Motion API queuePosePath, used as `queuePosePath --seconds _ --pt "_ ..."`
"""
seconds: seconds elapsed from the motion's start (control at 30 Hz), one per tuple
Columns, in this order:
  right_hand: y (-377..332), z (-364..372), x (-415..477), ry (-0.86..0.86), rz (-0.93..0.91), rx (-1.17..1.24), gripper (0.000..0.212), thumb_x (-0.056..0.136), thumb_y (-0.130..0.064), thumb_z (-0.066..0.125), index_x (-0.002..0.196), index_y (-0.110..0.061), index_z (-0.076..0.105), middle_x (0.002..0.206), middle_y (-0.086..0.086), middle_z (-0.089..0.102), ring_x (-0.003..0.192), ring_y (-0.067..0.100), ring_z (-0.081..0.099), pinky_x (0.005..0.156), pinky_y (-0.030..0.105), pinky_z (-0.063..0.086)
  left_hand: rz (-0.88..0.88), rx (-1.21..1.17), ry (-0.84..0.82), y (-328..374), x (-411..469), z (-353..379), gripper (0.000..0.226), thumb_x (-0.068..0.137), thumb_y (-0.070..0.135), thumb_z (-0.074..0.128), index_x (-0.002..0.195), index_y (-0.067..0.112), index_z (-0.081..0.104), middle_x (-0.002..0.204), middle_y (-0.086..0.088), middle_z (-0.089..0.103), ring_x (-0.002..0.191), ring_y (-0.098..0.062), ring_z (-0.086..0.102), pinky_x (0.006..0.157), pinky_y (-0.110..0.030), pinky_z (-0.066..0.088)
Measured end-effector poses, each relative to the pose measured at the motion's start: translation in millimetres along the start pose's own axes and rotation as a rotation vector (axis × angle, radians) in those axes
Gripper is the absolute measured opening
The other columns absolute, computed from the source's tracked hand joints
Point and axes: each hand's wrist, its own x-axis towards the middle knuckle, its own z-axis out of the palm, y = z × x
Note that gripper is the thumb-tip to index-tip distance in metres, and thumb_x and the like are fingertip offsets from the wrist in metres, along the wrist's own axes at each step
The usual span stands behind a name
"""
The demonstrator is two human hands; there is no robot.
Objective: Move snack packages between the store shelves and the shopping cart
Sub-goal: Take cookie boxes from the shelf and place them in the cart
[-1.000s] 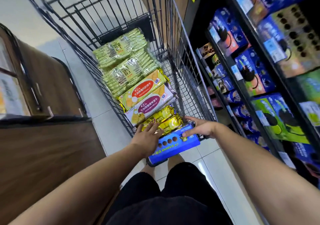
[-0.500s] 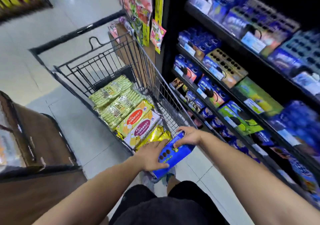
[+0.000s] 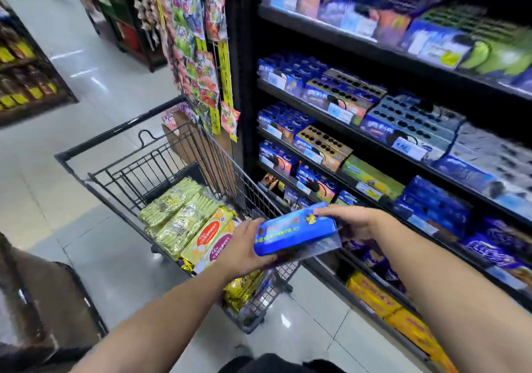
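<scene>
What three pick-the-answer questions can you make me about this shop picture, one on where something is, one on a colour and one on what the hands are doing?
1. Where do the green biscuit packs lie?
A) in the shopping cart
B) in a fridge
C) on a table

2. What colour is the snack package that is being held?
A) red
B) blue
C) white

3. What are the left hand and the right hand doing?
A) both gripping the snack package
B) waving
C) hanging empty

Answers:
1 A: the packs rest inside the cart's wire basket.
2 B: its wrapper is bright blue.
3 A: each hand grips one end of it.
</scene>
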Motion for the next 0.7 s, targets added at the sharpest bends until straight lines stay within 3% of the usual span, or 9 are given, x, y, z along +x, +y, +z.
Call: queuePosePath --seconds 0.07,0.17,0.23,0.3,0.33,0.47,0.57,0.63,0.7 --pt "10 -21 -21 0.096 -0.018 0.114 0.047 0.083 -0.052 0.073 0.119 -0.023 0.068 0.123 0.005 0.071 0.108 0.023 0.068 0.091 0.036 0.053 0.033 -0.018 0.009 33 14 -10 0.089 0.07 0.055 0.083 0.142 0.019 0.045 0.134 -0.003 0.051 0.122 -0.019 0.048 0.109 -0.031 0.037" --pt "30 -51 -60 0.164 -0.085 0.192 0.063 0.07 -0.064 0.074 0.119 -0.025 0.068 0.1 -0.003 0.075 0.078 0.012 0.072 0.063 0.024 0.052 0.053 -0.107 -0.045 88 29 -17 0.083 0.068 0.044 0.089 0.137 0.017 0.051 0.123 0.001 0.057 0.109 -0.013 0.057 0.103 -0.028 0.043" --pt "48 -73 -87 0.164 -0.15 0.219 0.075 0.067 -0.07 0.073 0.128 -0.027 0.063 0.111 -0.007 0.072 0.098 0.014 0.07 0.081 0.031 0.054 0.048 -0.143 -0.098 122 37 -15 0.084 0.065 0.048 0.088 0.136 0.021 0.051 0.119 0.003 0.061 0.105 -0.012 0.062 0.099 -0.027 0.047" --pt "72 -97 -113 0.158 -0.2 0.27 0.078 0.071 -0.068 0.074 0.136 -0.026 0.059 0.133 -0.003 0.063 0.124 0.023 0.06 0.11 0.045 0.043 0.051 -0.168 -0.123 155 45 -7 0.08 0.064 0.046 0.09 0.132 0.025 0.054 0.115 0.006 0.064 0.104 -0.013 0.065 0.097 -0.026 0.05" --pt "84 -108 -127 0.153 -0.231 0.311 0.077 0.071 -0.065 0.074 0.136 -0.026 0.059 0.134 -0.001 0.064 0.126 0.024 0.059 0.114 0.048 0.04 0.06 -0.175 -0.128 171 48 -2 0.077 0.064 0.044 0.091 0.129 0.027 0.055 0.114 0.008 0.065 0.104 -0.012 0.065 0.096 -0.025 0.05" --pt "129 -145 -177 0.178 -0.321 0.387 0.063 0.076 -0.047 0.074 0.134 -0.028 0.057 0.12 -0.006 0.073 0.117 0.02 0.064 0.106 0.043 0.045 0.068 -0.261 -0.116 229 57 20 0.065 0.067 0.039 0.093 0.122 0.029 0.06 0.113 0.008 0.069 0.104 -0.009 0.067 0.097 -0.028 0.05" --pt "156 -164 -204 0.228 -0.347 0.345 0.06 0.08 -0.031 0.079 0.134 -0.023 0.054 0.122 0.003 0.072 0.118 0.027 0.064 0.102 0.043 0.049 0.067 -0.434 -0.115 270 61 32 0.074 0.062 0.041 0.094 0.126 0.024 0.06 0.12 0.0 0.066 0.107 -0.011 0.065 0.089 -0.022 0.052" --pt "166 -174 -219 0.305 -0.367 0.407 0.057 0.081 -0.024 0.08 0.132 -0.017 0.054 0.121 0.011 0.072 0.122 0.034 0.062 0.107 0.049 0.048 0.067 -0.571 -0.111 294 62 37 0.082 0.054 0.046 0.093 0.125 0.02 0.061 0.123 -0.003 0.064 0.112 -0.013 0.064 0.098 -0.028 0.052" --pt "172 -179 -234 0.379 -0.404 0.475 0.061 0.078 -0.025 0.082 0.131 -0.013 0.055 0.118 0.012 0.073 0.119 0.033 0.064 0.106 0.05 0.049 0.042 -0.688 -0.105 314 63 40 0.072 0.063 0.044 0.09 0.125 0.019 0.062 0.129 -0.007 0.063 0.118 -0.019 0.063 0.108 -0.04 0.048"
